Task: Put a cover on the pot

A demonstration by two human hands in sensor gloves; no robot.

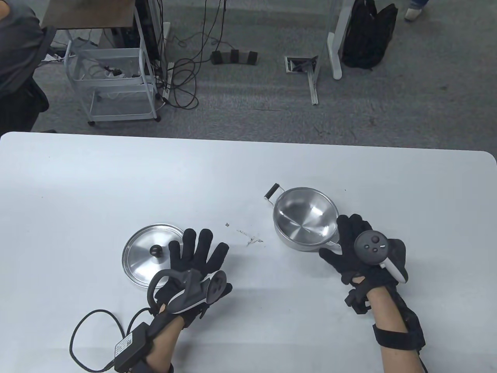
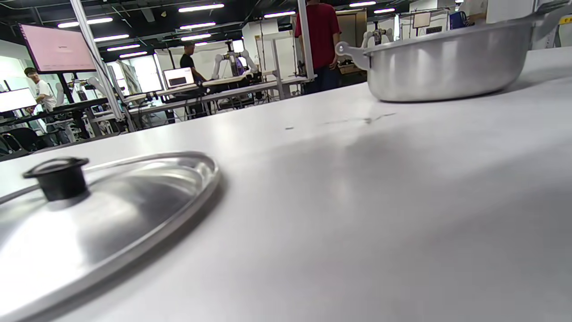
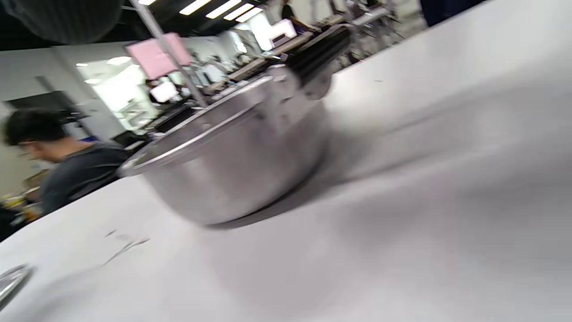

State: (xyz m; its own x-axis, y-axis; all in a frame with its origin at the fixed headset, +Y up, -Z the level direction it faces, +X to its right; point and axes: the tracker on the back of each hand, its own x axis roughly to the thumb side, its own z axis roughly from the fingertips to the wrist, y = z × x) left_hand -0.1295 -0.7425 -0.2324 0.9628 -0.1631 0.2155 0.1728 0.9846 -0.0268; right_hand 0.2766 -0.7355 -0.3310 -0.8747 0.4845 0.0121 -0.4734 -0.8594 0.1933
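Observation:
A shiny steel pot (image 1: 304,217) stands open on the white table (image 1: 116,178), right of centre, with a black side handle (image 1: 273,190) at its far left. It also shows in the left wrist view (image 2: 447,62) and the right wrist view (image 3: 232,152). Its steel lid (image 1: 145,252) with a black knob (image 1: 156,251) lies flat on the table to the left; the lid also shows in the left wrist view (image 2: 89,228). My left hand (image 1: 196,254) is open, fingers spread, just right of the lid, over its edge. My right hand (image 1: 349,241) is open at the pot's near right rim.
A small scuff and crumbs (image 1: 250,237) mark the table between lid and pot. A cable and a black box (image 1: 130,345) hang from my left wrist over the table's near edge. The far table edge (image 1: 248,138) borders a carpeted floor.

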